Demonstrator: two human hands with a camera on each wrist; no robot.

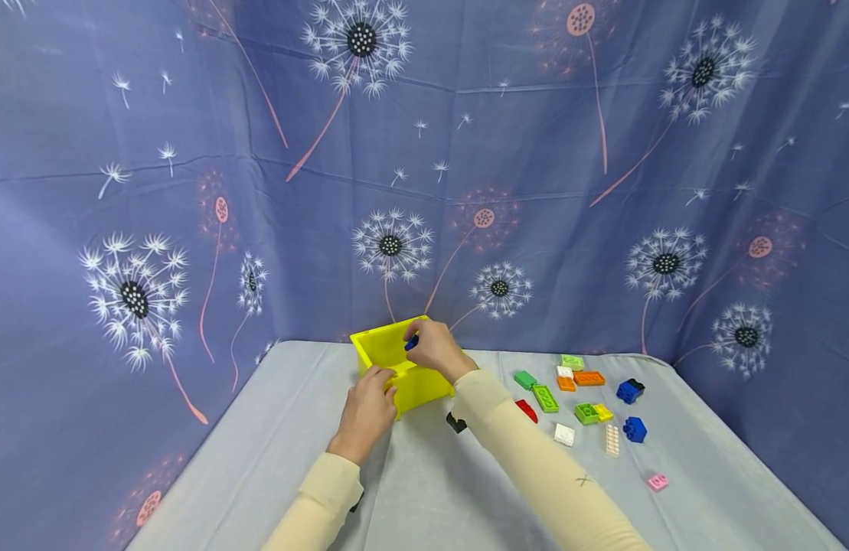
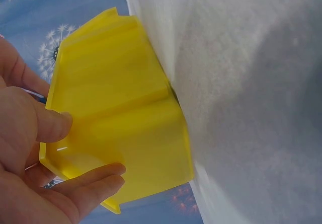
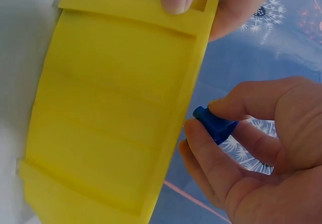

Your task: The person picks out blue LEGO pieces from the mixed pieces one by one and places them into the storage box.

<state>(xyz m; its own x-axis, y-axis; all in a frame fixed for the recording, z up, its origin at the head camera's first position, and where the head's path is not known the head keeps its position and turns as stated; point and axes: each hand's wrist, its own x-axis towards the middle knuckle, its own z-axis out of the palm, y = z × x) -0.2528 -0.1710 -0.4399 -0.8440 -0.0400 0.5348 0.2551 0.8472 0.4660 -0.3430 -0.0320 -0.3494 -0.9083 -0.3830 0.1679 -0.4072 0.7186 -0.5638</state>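
Observation:
A yellow plastic bin [image 1: 419, 390] stands upright on the cloth, near its far edge. My left hand [image 1: 366, 411] grips the bin's near left rim; in the left wrist view its thumb and some fingers lie against the outer walls of the bin [image 2: 121, 78]. Over the bin's opening, my right hand [image 1: 434, 348] pinches a small blue toy brick [image 3: 216, 127] between thumb and fingers. That brick is apart from the bin wall [image 3: 110, 103] in the right wrist view. The bin's floor is hidden in every view.
Several loose toy bricks lie to the right, among them a red brick [image 1: 526, 411], an orange brick [image 1: 589, 378], a white brick [image 1: 564, 435], a blue brick [image 1: 634, 429] and a pink brick [image 1: 657, 482]. A black piece [image 1: 455, 422] lies beside the bin. Behind hangs a dandelion-print curtain [image 1: 293, 252].

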